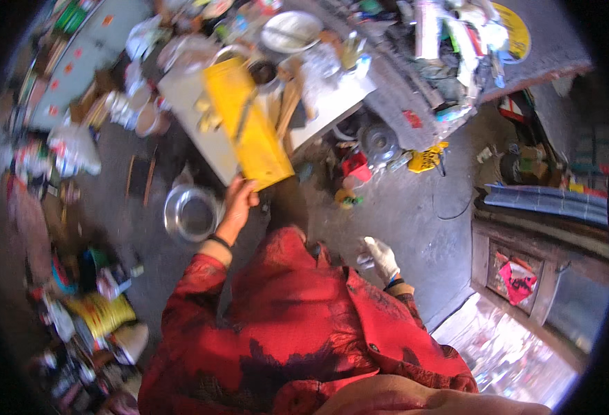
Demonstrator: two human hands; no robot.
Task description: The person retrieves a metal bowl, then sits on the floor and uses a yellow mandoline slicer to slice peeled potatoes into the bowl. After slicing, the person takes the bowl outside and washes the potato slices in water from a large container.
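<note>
My bare left hand (237, 207), with a dark band at its wrist, is closed on the near end of a long, flat yellow box (249, 131). A dark diagonal line crosses the box, which extends away over a white tabletop (190, 104). My right hand (382, 258), in a white glove, hangs low at the right of my body, away from the table. Its fingers look loosely apart, and I see no object in them, though they are somewhat blurred. Brown slats (289, 100) and a dark round object (262, 71) lie on the table beside the box.
On the floor left of me is a shiny metal basin (191, 213). A white basin (291, 32) sits beyond the table among clutter. A red container (356, 167) and a yellow bag (425, 159) lie right of the table. A wooden door (550, 256) stands at the right.
</note>
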